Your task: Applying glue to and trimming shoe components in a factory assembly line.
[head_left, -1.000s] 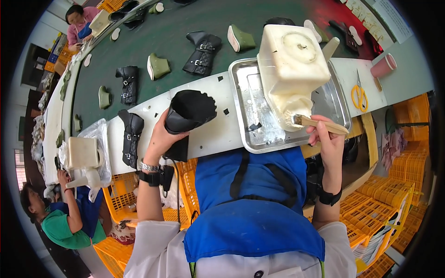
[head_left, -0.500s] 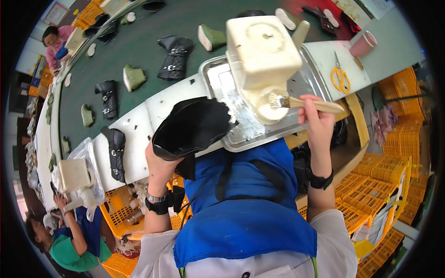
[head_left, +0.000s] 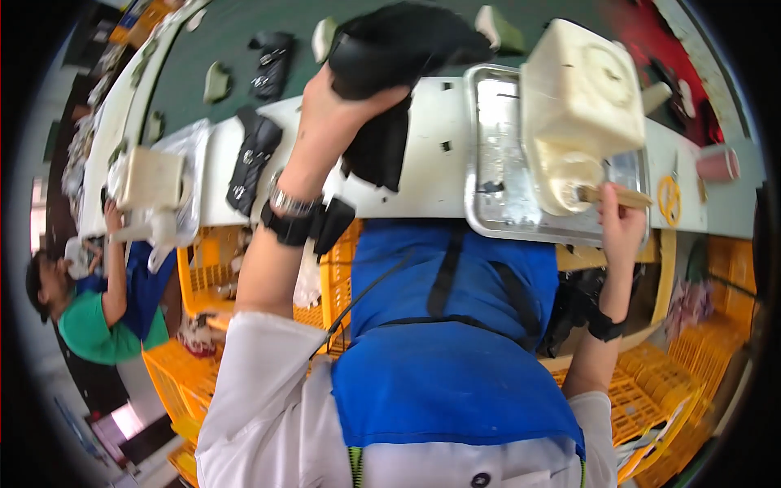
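Note:
My left hand (head_left: 333, 118) is closed around a black boot upper (head_left: 399, 49), raised over the green work surface; a black flap hangs below my fingers. A tan-handled brush (head_left: 630, 198) is pinched in my right hand (head_left: 623, 232). Its bristle end sits in the round mouth of a cream-white plastic container (head_left: 582, 89), where the tips are hidden. The container's inside looks coated with something whitish. It stands in a metal tray (head_left: 477, 171) on the white bench edge. Another black boot upper with buckles (head_left: 254, 154) lies left of my left hand.
Beyond the white edge lie a buckled black upper (head_left: 271, 65) and several green-and-white pieces (head_left: 216, 81). Orange-handled scissors (head_left: 669, 199) and a pink cup (head_left: 718, 163) are at the right. Orange crates (head_left: 195, 281) flank me. A person in green (head_left: 102, 317) works at the left beside another container (head_left: 154, 179).
My left hand has lifted the boot upper up and away over the green surface, turning it. The brush end has lowered into the container's mouth. The whole view has shifted.

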The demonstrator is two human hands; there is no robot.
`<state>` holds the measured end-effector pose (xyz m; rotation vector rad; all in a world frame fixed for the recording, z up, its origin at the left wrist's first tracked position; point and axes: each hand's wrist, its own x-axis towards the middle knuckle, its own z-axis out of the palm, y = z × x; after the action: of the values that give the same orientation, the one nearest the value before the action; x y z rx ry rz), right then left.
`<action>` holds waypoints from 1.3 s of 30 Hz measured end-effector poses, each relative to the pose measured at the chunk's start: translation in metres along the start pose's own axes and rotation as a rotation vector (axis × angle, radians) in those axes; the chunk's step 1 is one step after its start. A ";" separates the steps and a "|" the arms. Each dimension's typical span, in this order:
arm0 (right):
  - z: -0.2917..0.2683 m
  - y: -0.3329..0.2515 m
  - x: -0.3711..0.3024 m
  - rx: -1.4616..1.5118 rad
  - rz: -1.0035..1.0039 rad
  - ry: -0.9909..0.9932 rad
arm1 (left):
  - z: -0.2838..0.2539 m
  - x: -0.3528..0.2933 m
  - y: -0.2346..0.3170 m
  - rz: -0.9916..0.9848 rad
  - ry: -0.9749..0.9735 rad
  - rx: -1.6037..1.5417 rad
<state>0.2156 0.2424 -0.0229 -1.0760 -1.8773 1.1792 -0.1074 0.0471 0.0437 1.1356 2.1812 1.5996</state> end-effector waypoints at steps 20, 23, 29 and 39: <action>-0.024 0.001 0.015 -0.102 0.020 -0.086 | -0.017 0.027 0.010 0.037 -0.260 -0.132; -0.032 -0.005 0.014 -0.074 0.055 -0.119 | -0.002 0.010 0.013 0.071 -0.357 -0.045; -0.037 -0.014 0.016 0.297 0.189 0.072 | 0.022 -0.026 0.033 -0.129 -0.559 0.040; -0.008 -0.077 0.011 0.549 -0.047 -0.051 | 0.061 -0.036 0.034 -0.140 -0.735 -0.054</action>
<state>0.1951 0.2360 0.0524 -0.6961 -1.4680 1.5802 -0.0325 0.0709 0.0398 1.2585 1.6694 0.9538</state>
